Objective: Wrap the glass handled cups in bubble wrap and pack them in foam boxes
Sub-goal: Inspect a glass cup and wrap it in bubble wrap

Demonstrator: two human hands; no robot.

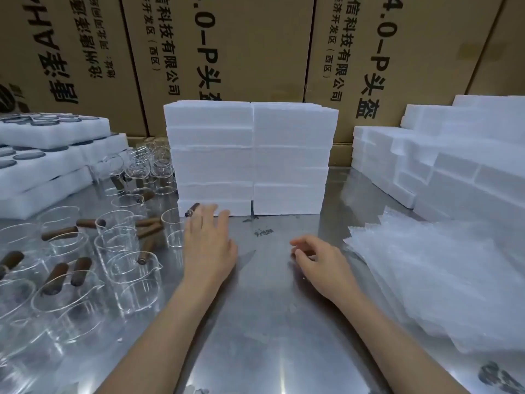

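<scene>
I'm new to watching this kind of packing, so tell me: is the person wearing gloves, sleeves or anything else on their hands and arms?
No. Both the left hand and the right hand are bare, without gloves. The forearms are uncovered too, with no sleeves reaching into view. No rings, watch or wristband show on what can be seen.

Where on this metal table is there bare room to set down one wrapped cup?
Bare steel table lies between the two forearms, and ahead of the hands up to the stacked white foam boxes. The left is crowded with clear glass cups with brown wooden handles; the right holds a pile of bubble wrap sheets.
</scene>
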